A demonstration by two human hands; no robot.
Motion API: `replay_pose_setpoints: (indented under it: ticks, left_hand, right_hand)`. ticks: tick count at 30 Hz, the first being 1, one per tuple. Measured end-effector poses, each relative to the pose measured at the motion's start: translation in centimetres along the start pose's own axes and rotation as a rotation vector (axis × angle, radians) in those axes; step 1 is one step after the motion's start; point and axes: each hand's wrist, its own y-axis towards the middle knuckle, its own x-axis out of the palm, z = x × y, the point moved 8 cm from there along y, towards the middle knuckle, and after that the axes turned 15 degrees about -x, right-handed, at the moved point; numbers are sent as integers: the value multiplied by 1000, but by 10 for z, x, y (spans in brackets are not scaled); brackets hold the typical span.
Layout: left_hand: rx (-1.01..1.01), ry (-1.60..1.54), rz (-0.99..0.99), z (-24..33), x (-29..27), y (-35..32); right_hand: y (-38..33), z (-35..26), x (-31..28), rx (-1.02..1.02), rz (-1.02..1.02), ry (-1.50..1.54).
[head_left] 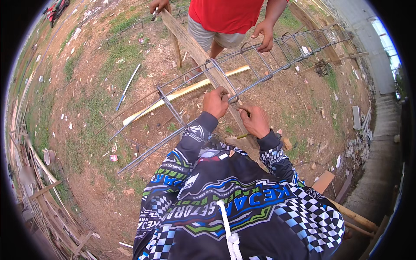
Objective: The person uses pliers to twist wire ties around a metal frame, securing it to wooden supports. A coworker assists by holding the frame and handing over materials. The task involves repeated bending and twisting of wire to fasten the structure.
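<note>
Reaching in with both bare hands where a long rebar cage (172, 107) crosses a weathered plank (184, 34). Bending closest to one rectangular stirrup (226, 80), directly above the plank, at the middle of the view.

Probably most decisive here — the place of the stirrup's near corner relative to the grip: just right of the left hand's (215, 103) fingertips, and ahead and slightly left of the right hand (255, 121). Nearer with the left hand, therefore; close with the right too, but lower, toward the body, by the plank's edge. Running lengthwise from lower left to upper right along the cage, with the stirrup set crosswise, slanting much like the plank.

Curled inward in the grip on both sides, thumbs near fingertips, as if pinching something small. Cannot tell how fully closed, or whether on wire, steel or nothing.

Opposite, a person in a red shirt (225, 17) — one hand (264, 37) over the cage farther right, the other hand (160, 6) at the plank's far end. Below the cage, on the ground, a pale batten (186, 93).
</note>
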Motion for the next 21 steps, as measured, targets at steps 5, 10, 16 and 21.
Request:
replay_pose_setpoints:
  ticks: [5,10,16,21]
  left_hand:
    - [42,11,-107,14,12,14]
    - [55,-35,-60,17,17,12]
    - [4,-80,-23,15,22,11]
    - [11,59,15,18,27,14]
  right_hand:
    - [-17,18,6,188,230,-73]
    - [-24,6,3,133,436,-211]
    - [-12,-13,-6,57,223,-268]
    - [24,-6,-14,-222,-158,-442]
